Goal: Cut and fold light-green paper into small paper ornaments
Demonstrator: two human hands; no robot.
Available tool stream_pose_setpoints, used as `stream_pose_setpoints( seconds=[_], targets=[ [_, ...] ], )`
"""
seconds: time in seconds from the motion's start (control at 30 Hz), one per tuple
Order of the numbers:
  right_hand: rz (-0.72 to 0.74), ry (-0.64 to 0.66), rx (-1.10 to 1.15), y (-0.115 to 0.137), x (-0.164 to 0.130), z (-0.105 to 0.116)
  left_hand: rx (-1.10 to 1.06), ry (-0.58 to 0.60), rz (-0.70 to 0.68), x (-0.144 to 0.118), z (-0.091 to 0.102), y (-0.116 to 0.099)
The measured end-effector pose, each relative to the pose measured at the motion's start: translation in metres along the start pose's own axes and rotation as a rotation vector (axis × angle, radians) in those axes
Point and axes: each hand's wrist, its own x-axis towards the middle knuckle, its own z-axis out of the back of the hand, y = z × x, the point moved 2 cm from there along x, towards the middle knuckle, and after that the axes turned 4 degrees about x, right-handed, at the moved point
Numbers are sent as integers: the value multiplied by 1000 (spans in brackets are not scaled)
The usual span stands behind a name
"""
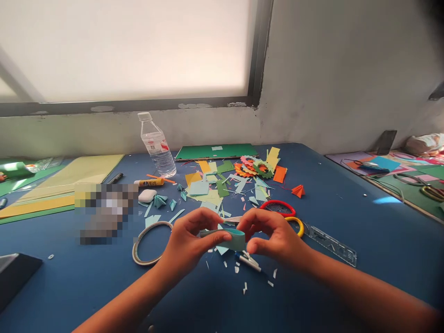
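A teal paper strip (pixel 231 238) is bent into a loop between my two hands, just above the blue table (pixel 364 222). My left hand (pixel 189 243) pinches its left end with thumb and fingers. My right hand (pixel 275 236) pinches the right end. Under the hands lie small white and teal paper snippets (pixel 243 273) and a pen (pixel 249 262). A roll of double-sided tape (pixel 149 243) lies left of my left hand. Scissors with red and yellow handles (pixel 282 213) lie just behind my right hand.
A clear ruler (pixel 331 245) lies to the right. Behind: cut coloured paper pieces (pixel 211 187), paper flowers (pixel 255 167), an orange folded piece (pixel 298 190), a glue stick (pixel 150 182), an eraser (pixel 147 195), a water bottle (pixel 157 145), green card (pixel 215 151), yellow sheets (pixel 69 178). A dark box (pixel 15 275) sits at the left edge.
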Motion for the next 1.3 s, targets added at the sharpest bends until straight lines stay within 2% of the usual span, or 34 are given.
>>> stream_pose_setpoints(
  seconds=[0.07, 0.13, 0.27, 0.37, 0.43, 0.6, 0.73, 0.93, 1.17, 1.23, 1.3],
  targets=[
    [-16, -39, -50, 0, 0, 1, 108, -82, -110, 0, 3, -2],
    [9, -117, -106, -1, 1, 4, 174, -113, -168, -1, 4, -3],
    [111, -250, -157, -4, 5, 13, 241, -136, -133, -1, 4, -4],
    [121, -295, -140, -7, 7, 19, 237, -138, -104, 1, 4, -4],
    [71, -289, -81, -7, 8, 19, 231, -143, -94, 2, 4, -3],
    [-100, -168, 67, -6, 11, 14, 219, -175, -56, 4, 6, -2],
    [-161, -220, 33, -5, 12, 17, 196, -182, -18, 5, 6, -3],
    [-164, -239, 44, -9, 13, 20, 162, -147, 47, 5, 5, -5],
    [-55, -260, -53, -8, 10, 17, 183, -75, 101, 5, 3, 0],
    [79, -273, -211, -7, 7, 15, 195, -46, 114, 2, 0, 1],
    [273, -280, -415, -6, 4, 13, 205, -23, 125, -1, -4, 1]
  ],
)
